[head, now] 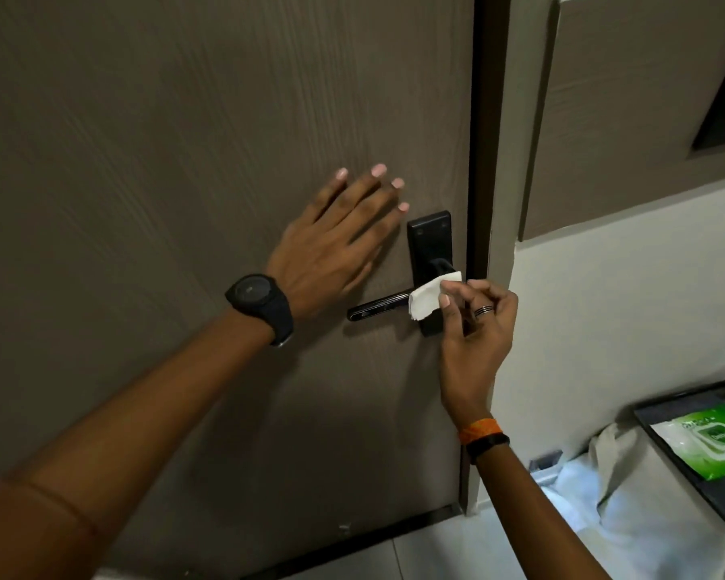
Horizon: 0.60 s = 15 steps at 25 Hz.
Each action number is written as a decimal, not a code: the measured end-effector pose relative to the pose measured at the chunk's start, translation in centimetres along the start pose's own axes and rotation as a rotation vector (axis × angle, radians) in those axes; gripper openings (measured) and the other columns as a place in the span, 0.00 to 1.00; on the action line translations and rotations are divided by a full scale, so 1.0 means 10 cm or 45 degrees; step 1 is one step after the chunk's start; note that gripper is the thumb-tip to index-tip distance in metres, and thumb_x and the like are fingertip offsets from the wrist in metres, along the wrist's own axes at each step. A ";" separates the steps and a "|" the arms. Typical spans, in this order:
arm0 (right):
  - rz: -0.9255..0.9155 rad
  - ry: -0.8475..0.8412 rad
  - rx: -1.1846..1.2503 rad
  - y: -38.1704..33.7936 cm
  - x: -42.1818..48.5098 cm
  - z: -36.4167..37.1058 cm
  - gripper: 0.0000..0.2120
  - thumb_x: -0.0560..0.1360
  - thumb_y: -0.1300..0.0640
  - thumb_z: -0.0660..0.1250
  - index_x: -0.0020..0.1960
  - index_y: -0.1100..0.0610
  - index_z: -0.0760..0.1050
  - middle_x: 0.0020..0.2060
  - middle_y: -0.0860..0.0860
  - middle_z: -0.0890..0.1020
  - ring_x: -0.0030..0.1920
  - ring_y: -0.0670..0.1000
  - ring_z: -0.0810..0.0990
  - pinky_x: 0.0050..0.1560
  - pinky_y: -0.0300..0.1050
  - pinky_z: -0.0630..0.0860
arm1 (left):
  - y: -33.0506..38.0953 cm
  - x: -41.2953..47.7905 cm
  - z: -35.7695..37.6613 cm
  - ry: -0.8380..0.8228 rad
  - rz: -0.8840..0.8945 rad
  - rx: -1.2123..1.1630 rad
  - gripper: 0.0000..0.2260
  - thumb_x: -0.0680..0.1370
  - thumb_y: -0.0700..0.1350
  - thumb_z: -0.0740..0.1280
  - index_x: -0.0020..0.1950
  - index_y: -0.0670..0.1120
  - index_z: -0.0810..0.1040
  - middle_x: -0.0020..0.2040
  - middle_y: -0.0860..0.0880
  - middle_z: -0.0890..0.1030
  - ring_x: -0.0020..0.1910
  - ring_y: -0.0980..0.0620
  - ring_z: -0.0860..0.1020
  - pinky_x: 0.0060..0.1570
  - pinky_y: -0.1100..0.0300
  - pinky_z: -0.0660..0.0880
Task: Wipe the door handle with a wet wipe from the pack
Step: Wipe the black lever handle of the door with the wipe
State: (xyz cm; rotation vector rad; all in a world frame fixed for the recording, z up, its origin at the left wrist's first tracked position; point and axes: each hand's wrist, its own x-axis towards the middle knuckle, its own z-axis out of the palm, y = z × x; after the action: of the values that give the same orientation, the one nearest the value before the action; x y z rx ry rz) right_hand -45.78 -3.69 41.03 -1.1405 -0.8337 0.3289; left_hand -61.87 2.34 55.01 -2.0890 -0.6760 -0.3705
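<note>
door (185, 119): large, stiff, brown wood grain; looks shut, and it likely takes a steadying push without giving.
left hand (335, 244): flat on the door just left of the handle plate, fingers (373, 190) spread, holding nothing.
right hand (474, 328): raised from below, wrist bent, thumb and fingertips pinching the wipe.
handle (377, 305): black lever, rigid and probably smooth; best wiped along its length.
pack (704, 441): green, lying on a dark tray at lower right, well apart.
wipe (430, 297): white, folded, soft and light, probably damp; pressed on the lever near the plate.
</note>
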 end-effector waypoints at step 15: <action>-0.602 -0.308 -0.750 0.53 -0.72 0.56 0.41 0.82 0.34 0.48 0.82 0.60 0.38 0.83 0.55 0.40 0.84 0.54 0.41 0.84 0.52 0.40 | -0.21 0.05 0.32 0.035 0.276 0.355 0.25 0.86 0.52 0.51 0.81 0.43 0.52 0.80 0.42 0.58 0.78 0.41 0.59 0.75 0.42 0.54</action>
State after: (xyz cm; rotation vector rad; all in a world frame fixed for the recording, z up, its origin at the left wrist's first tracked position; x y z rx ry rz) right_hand -53.74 -2.24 34.22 -1.4089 -1.4399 -0.1947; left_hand -62.67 6.15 54.83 -1.8642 -0.4506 -0.1718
